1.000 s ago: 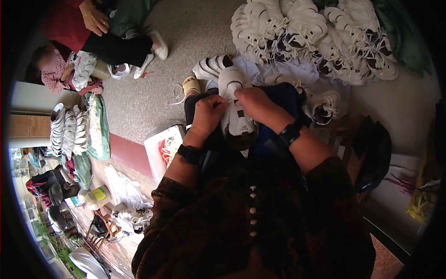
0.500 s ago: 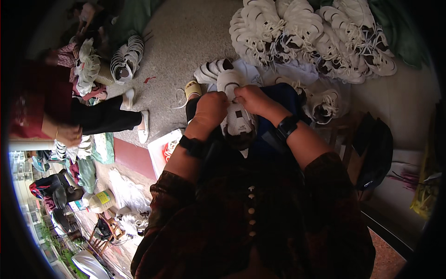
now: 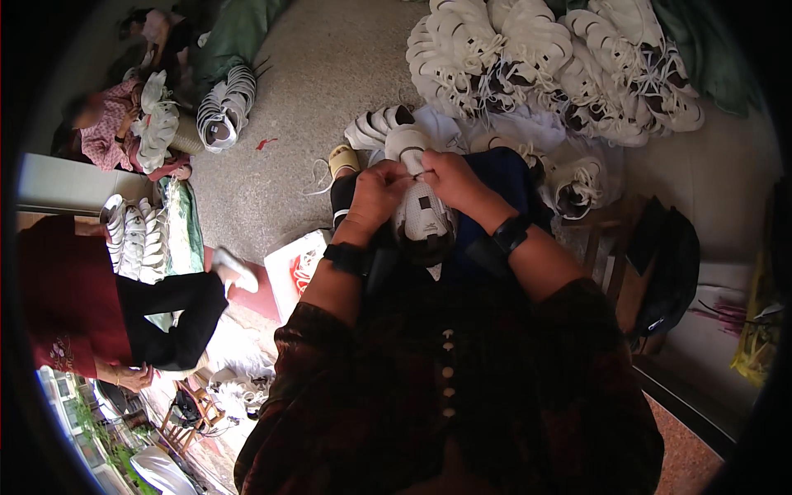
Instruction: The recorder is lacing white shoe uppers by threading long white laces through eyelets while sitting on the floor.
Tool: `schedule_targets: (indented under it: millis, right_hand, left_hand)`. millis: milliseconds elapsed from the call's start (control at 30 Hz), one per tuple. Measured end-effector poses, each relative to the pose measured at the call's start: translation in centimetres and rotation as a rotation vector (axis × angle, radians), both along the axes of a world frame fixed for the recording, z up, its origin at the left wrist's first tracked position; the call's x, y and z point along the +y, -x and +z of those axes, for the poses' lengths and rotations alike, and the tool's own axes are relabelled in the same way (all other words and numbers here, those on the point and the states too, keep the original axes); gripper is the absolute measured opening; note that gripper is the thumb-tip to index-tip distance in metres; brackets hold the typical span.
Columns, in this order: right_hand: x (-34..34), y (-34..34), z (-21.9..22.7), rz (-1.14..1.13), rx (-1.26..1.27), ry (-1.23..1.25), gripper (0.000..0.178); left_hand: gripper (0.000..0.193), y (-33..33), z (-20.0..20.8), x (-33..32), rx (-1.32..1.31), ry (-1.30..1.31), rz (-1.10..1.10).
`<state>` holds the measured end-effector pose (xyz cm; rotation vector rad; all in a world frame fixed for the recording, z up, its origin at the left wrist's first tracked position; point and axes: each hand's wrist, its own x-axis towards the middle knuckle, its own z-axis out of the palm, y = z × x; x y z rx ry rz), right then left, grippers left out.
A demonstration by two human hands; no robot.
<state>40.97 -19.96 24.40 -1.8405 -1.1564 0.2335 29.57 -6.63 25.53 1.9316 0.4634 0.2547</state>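
Shoe (image 3: 421,218) lies between left hand (image 3: 379,192) and right hand (image 3: 454,181), fingertips pinched together at its middle, on what is unclear.

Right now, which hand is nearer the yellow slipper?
Left. The left hand is below and right of the yellow slipper in the picture; the right hand is farther right.

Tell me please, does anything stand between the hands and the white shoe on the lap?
Nothing visible stands in the way: the left hand and the right hand are close together at the middle of the white shoe. What they may be pinching is too small to tell.
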Motion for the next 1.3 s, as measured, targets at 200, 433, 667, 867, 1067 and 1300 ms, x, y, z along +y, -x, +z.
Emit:
schedule_targets:
  millis: [200,433,667,867,1067,1300]
  right_hand:
    - [-0.6,-1.0,0.8,0.136,0.185,0.108,0.021]
    - [-0.6,-0.7,0.5,0.074,0.175,0.064,0.021]
    - [-0.5,0.5,1.1,0.039,-0.130,0.184,0.016]
    - [-0.9,-1.0,2.2,0.206,-0.483,0.212,0.006]
    - [-5.0,-3.8,2.2,0.196,-0.331,0.163,0.013]
    - [-2.7,-1.7,-0.1,0.162,-0.172,0.125,0.007]
  left_hand:
    - [0.008,0.0,0.0,0.0,-0.098,-0.324,-0.136]
    - [0.003,-0.1,-0.1,-0.7,-0.166,-0.341,-0.052]
    - [0.006,-0.1,-0.3,-1.1,-0.076,-0.393,-0.008]
    - [0.012,0.0,-0.1,0.2,0.046,-0.093,-0.074]
    - [0.014,2.0,0.9,1.8,0.048,-0.105,-0.111]
    - [0.008,2.5,1.5,1.6,0.054,-0.135,-0.142]
